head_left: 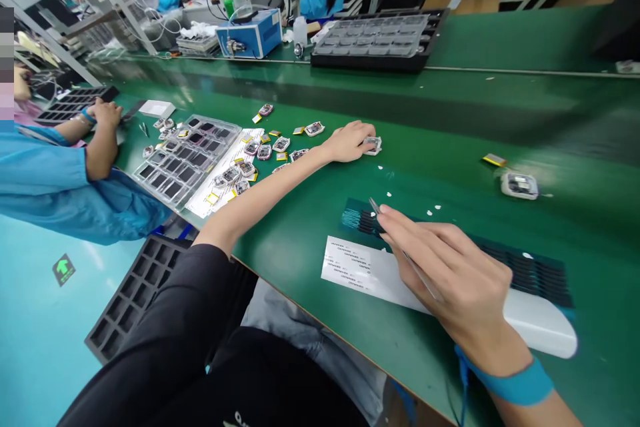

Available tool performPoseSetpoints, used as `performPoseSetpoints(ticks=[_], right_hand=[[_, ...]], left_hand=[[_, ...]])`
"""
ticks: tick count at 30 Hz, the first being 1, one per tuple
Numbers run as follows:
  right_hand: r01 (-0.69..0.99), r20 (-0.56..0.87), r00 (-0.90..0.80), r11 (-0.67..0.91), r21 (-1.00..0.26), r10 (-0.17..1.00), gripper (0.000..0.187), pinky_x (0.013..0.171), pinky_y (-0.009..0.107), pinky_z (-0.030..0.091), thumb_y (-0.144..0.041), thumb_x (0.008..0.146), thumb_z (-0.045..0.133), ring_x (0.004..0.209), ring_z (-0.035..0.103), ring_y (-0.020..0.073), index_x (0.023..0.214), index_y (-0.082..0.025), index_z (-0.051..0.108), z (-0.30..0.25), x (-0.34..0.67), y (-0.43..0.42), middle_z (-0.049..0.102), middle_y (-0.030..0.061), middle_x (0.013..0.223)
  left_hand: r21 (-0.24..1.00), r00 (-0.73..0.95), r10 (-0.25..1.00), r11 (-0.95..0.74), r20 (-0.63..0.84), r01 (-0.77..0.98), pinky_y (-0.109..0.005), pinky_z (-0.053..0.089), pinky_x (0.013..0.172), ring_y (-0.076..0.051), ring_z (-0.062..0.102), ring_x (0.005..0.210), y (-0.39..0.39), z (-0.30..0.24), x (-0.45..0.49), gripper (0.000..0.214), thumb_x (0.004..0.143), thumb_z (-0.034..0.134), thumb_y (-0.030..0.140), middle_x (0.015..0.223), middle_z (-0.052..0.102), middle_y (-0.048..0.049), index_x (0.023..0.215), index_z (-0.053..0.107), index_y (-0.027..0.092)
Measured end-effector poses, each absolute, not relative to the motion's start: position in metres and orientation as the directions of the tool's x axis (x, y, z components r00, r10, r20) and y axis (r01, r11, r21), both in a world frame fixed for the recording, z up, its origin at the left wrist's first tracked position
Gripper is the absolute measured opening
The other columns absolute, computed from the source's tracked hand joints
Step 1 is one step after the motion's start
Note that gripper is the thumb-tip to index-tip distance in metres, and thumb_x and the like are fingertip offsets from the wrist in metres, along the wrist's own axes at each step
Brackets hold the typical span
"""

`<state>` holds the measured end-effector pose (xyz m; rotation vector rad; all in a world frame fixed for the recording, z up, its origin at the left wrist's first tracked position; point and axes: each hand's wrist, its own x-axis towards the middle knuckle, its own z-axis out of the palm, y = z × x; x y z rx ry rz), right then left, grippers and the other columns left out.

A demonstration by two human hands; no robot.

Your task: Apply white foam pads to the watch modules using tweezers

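Note:
My left hand [350,141] stretches across the green bench, its fingers closed on a small white-framed electronic housing [373,145]. In my right hand [455,273], which wears a blue wrist strap, are metal tweezers [374,205]. Their tips are over a dark sheet of black strips with teal ends [351,218]. Partly under my right hand lies a white sheet of printed labels [350,263], curling at its right end. Small white scraps [430,213] dot the bench around the tweezers. Another white housing [520,185] lies at the right, with a yellow-edged battery [495,159] beside it.
Several housings with batteries [264,151] lie left of my left arm, by a clear tray of dark squares [187,157]. A co-worker's hand [106,112] rests farther left. A blue box [253,33] and a black tray [370,61] stand at the back.

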<state>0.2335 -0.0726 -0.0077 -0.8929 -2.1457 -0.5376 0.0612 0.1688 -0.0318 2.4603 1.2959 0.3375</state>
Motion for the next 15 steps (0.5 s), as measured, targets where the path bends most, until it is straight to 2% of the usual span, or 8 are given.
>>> performPoseSetpoints(ticks=[2,5,6,7,9,10,11,15], right_hand=[[0.745,0.797,-0.436,0.664,0.06,0.417,0.08,0.075,0.03,0.059,-0.006,0.089,0.074,0.085,0.073,0.018,0.161,-0.025,0.046,-0.01,0.235,-0.075,0.078,0.0019,0.125],[0.78,0.853,-0.299,0.625,-0.041,0.429,0.066,0.083,0.036,0.061,-0.007,0.093,0.067,0.101,0.074,0.0227,0.156,-0.025,0.053,-0.013,0.236,-0.076,0.077,0.0042,0.127],[0.789,0.857,-0.262,0.609,-0.074,0.444,0.062,0.086,0.037,0.061,-0.008,0.095,0.063,0.104,0.074,0.0239,0.154,-0.025,0.055,-0.014,0.236,-0.075,0.078,0.005,0.127],[0.797,0.855,-0.235,0.595,-0.103,0.462,0.058,0.086,0.038,0.061,-0.007,0.096,0.06,0.105,0.075,0.024,0.151,-0.025,0.057,-0.014,0.235,-0.074,0.079,0.0054,0.124],[0.803,0.839,-0.221,0.581,-0.134,0.498,0.055,0.081,0.034,0.06,-0.004,0.097,0.056,0.093,0.076,0.0205,0.149,-0.024,0.058,-0.015,0.234,-0.072,0.081,0.0046,0.113],[0.805,0.833,-0.221,0.577,-0.138,0.508,0.056,0.075,0.03,0.058,-0.003,0.097,0.055,0.085,0.075,0.0174,0.149,-0.023,0.057,-0.015,0.233,-0.072,0.082,0.0033,0.106],[0.809,0.832,-0.223,0.573,-0.133,0.508,0.056,0.069,0.026,0.055,-0.002,0.097,0.055,0.077,0.074,0.014,0.149,-0.022,0.056,-0.015,0.232,-0.071,0.081,0.001,0.098],[0.838,0.838,-0.246,0.541,-0.069,0.487,0.05,0.05,0.018,0.041,-0.004,0.096,0.062,0.057,0.064,0.0063,0.143,-0.022,0.06,-0.014,0.227,-0.071,0.073,-0.0058,0.074]], left_hand=[[0.423,0.563,0.823,-0.536,0.069,0.731,-0.039,0.048,0.109,-0.028,0.067,0.123,0.163,-0.026,0.056,0.022,0.094,0.064,0.025,0.125,0.076,-0.0114,0.115,0.069,0.019],[0.479,0.518,0.841,-0.523,0.156,0.706,-0.04,0.05,0.102,-0.026,0.071,0.107,0.14,-0.014,0.048,0.014,0.1,0.056,0.026,0.107,0.077,-0.0099,0.11,0.063,0.019],[0.54,0.485,0.853,-0.505,0.193,0.674,-0.038,0.052,0.097,-0.024,0.072,0.101,0.128,-0.012,0.046,0.014,0.103,0.051,0.027,0.103,0.077,-0.0079,0.11,0.06,0.02],[0.674,0.425,0.877,-0.454,0.223,0.583,-0.035,0.054,0.091,-0.021,0.072,0.093,0.113,-0.009,0.045,0.011,0.103,0.052,0.028,0.097,0.077,-0.0054,0.109,0.058,0.021],[0.922,0.385,0.911,-0.268,0.149,0.278,-0.029,0.055,0.075,-0.015,0.072,0.074,0.079,-0.007,0.042,0.015,0.103,0.057,0.033,0.086,0.075,0.0002,0.111,0.055,0.021],[0.977,0.421,0.903,-0.16,0.087,0.14,-0.027,0.054,0.068,-0.013,0.071,0.068,0.062,-0.007,0.041,0.021,0.101,0.06,0.036,0.086,0.075,0.0015,0.117,0.054,0.022],[0.996,0.46,0.886,-0.083,0.056,0.039,-0.025,0.053,0.065,-0.012,0.072,0.065,0.046,-0.007,0.04,0.028,0.099,0.063,0.037,0.087,0.075,0.0018,0.121,0.054,0.022],[0.98,0.562,0.826,0.084,0.033,-0.181,-0.023,0.057,0.063,-0.01,0.072,0.06,0.0,-0.004,0.041,0.041,0.088,0.079,0.047,0.082,0.073,0.0024,0.11,0.059,0.019]])
